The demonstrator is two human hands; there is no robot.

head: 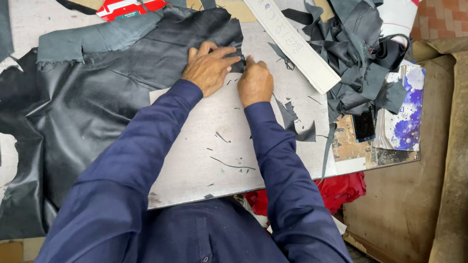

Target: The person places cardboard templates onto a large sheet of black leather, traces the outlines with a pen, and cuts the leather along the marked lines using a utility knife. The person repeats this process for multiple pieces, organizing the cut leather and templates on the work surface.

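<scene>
A black leather sheet (94,95) is pinned flat on the table (215,152) by the spread-open left hand (210,69), keeping it steady, while its edge is pinched by the closed right hand (255,82).

A pale, scuffed worktable (208,163) fills most of the view under even daylight, its worn right edge giving way to brown sacking (459,170) draped over the floor beside it, with reddish brick paving (457,16) showing at the top right corner.
</scene>
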